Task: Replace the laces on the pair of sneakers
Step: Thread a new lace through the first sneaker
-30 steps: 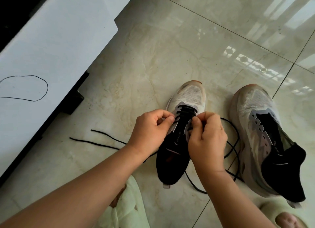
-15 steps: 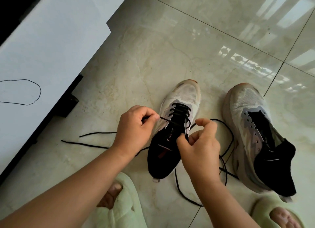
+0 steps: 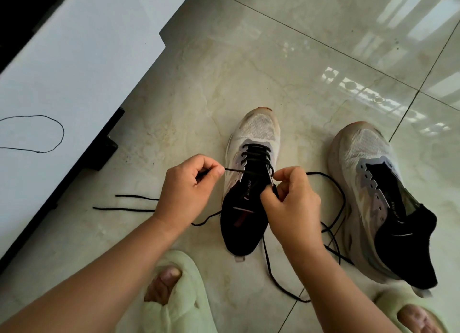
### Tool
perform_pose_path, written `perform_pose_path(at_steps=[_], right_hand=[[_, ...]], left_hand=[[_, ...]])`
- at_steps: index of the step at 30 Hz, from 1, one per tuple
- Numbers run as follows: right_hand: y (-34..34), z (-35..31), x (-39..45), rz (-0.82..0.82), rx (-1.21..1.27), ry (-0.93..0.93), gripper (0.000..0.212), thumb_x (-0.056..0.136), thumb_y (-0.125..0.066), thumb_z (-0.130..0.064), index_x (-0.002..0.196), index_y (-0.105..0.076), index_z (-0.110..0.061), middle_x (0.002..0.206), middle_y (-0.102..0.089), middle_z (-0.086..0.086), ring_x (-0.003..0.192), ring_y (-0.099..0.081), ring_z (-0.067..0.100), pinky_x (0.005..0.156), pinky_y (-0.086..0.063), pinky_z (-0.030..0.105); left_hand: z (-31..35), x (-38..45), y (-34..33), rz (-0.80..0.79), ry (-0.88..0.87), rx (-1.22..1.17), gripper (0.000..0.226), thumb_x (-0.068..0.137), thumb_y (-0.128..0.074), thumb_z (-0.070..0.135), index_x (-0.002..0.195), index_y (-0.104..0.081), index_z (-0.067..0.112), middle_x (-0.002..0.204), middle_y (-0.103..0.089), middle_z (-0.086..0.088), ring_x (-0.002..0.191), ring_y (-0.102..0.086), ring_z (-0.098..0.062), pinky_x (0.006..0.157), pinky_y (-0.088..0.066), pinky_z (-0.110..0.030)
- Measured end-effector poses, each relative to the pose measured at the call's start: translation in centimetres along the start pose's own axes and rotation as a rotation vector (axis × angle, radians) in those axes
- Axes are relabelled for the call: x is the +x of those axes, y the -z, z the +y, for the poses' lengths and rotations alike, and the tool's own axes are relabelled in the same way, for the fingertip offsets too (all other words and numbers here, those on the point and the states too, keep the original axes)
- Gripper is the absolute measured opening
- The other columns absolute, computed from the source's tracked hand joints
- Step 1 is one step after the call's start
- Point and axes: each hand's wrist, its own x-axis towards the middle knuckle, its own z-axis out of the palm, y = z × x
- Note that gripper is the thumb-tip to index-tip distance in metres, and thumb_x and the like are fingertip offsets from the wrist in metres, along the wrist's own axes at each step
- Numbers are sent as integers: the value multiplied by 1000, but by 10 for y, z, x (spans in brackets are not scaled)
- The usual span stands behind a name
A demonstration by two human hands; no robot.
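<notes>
Two white and black sneakers stand on the tiled floor. The left sneaker (image 3: 256,136) has a black lace (image 3: 256,154) threaded through its front eyelets. My left hand (image 3: 189,188) pinches one end of that lace, drawn taut to the left of the shoe. On the shoe's right side, my right hand (image 3: 291,203) pinches the other strand at an eyelet. The slack of the lace loops over the floor between the shoes. The right sneaker (image 3: 368,158) stands unlaced, its eyelets empty.
Two loose lace ends (image 3: 124,202) lie on the floor left of my left hand. A white cabinet top (image 3: 74,66) fills the left side, with a thin black cord (image 3: 49,131) looped on it. My feet in pale green slippers (image 3: 174,307) are at the bottom edge.
My hands have moved apart from the middle of the left sneaker. The left hand has drawn its lace end out to the left, now taut. The right hand has shifted to the right eyelet row.
</notes>
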Motion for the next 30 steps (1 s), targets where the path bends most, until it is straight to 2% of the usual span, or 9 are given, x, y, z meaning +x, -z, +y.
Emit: perform_pose_path(at_steps=[5, 7, 9, 12, 15, 21, 23, 26, 30], right_hand=[[1, -2, -4, 1, -151, 276, 37, 74, -67, -3, 94, -47, -27, 91, -41, -18, 82, -43, -2, 70, -33, 2], [0, -3, -3, -14, -120, 292, 34, 74, -66, -2, 98, -54, -23, 96, -41, -17, 90, -44, 1, 76, -33, 2], [0, -5, 0, 8, -102, 308, 29, 76, -67, -4, 101, -63, -19, 94, -41, -14, 91, -45, 8, 81, -35, 10], [2, -5, 2, 35, -94, 325, 14, 78, -69, -4, 86, -71, -15, 86, -42, -10, 87, -47, 15, 77, -40, 24], [6, -3, 1, 41, -88, 302, 14, 76, -71, -6, 85, -70, -17, 86, -43, -12, 88, -46, 9, 77, -38, 19], [6, -5, -1, 0, -23, 229, 20, 76, -68, -1, 87, -64, -18, 89, -46, -12, 87, -45, -9, 74, -35, 2], [6, -6, -2, -9, 4, 216, 22, 78, -65, 2, 89, -64, -17, 90, -46, -11, 85, -45, -11, 73, -35, 1], [6, -6, -1, -28, 16, 199, 26, 78, -64, 3, 95, -66, -17, 90, -46, -10, 84, -45, -11, 72, -35, 1], [8, -6, -1, -36, 27, 180, 27, 78, -65, 2, 96, -66, -18, 90, -47, -10, 83, -46, -11, 72, -36, 2]], left_hand=[[16, 3, 10, -12, -50, -76, 14, 82, -69, 21, 70, -63, 16, 54, -55, 12, 50, -47, -1, 51, -37, -9], [25, 1, 15, -136, -137, -154, 15, 82, -70, 22, 69, -65, 15, 55, -55, 13, 50, -48, -1, 51, -37, -9], [30, -3, 16, -299, -191, -162, 23, 83, -65, 33, 69, -70, 15, 58, -60, 8, 52, -54, -5, 52, -42, -17], [31, -7, 11, -437, -53, -131, 46, 90, -47, 41, 64, -73, 14, 52, -62, 5, 45, -53, -2, 51, -41, -13], [30, -6, 7, -433, 7, -5, 50, 93, -40, 48, 63, -71, 21, 44, -54, 6, 42, -48, -1, 50, -39, -16], [41, -15, -4, -289, -263, 523, 33, 87, -46, 48, 75, -69, 28, 55, -49, 7, 52, -48, -11, 47, -34, -23], [41, -17, -4, -271, -376, 543, 37, 85, -45, 45, 67, -69, 24, 69, -48, 7, 63, -49, -14, 56, -34, -25], [40, -17, -5, -377, -508, 644, 36, 85, -43, 42, 70, -72, 25, 109, -59, 9, 103, -50, -20, 90, -26, -37], [44, -21, -10, -458, -420, 721, 37, 91, -37, 41, 110, -65, 26, 128, -49, 14, 128, -29, -14, 109, 2, -45]])
